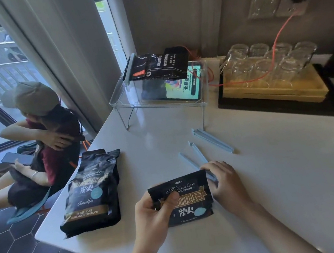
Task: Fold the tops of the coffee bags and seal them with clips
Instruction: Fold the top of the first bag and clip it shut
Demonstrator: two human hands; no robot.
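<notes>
A black coffee bag [186, 202] stands on the white counter [278, 174] in front of me with its top folded down. My left hand [153, 213] grips its left side, thumb pressed on the front. My right hand [225, 180] holds its right edge and rests on a light blue clip [191, 164] lying behind the bag. A second clip [213, 139] lies farther back on the right. Another black coffee bag [91, 193] lies flat to the left with its top open. A clipped bag [158, 65] rests on the clear stand.
A clear acrylic stand [158, 103] at the back holds a lit tablet [179, 86] beneath it. Upturned glasses [269, 62] fill a wooden tray at the right, with an orange cable [278, 36] running to a wall socket. A person sits on the floor at the left.
</notes>
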